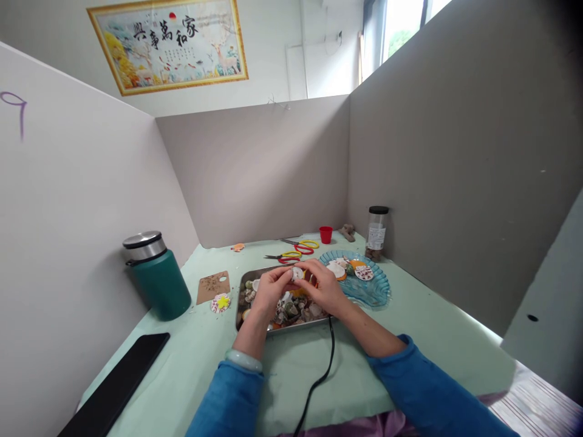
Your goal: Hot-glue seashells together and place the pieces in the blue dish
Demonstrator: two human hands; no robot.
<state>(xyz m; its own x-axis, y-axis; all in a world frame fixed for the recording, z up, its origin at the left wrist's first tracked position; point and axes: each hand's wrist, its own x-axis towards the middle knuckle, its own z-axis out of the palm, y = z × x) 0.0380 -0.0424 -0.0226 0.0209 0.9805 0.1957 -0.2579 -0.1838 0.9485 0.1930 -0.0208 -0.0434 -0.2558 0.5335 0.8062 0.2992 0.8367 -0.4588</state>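
Over the metal tray (238, 315), my left hand (272, 288) and my right hand (325, 286) meet, fingertips closed on a small white round piece (297, 273). Whether it is a shell is too small to tell. Several shells (291, 311) in mixed browns, greys and whites fill the tray beneath. Part of the tray's far side is hidden by my fingers. A black cable (328, 358) runs from the tray's near edge toward me.
Left are a green flask (161, 285), a black flat slab (118, 382), a brown card (213, 286) and a decorated disc (221, 303). Scissors (289, 255), a red cup (325, 235), a blue plate (378, 294) and a jar (377, 233) stand behind and right. Partitions enclose the table.
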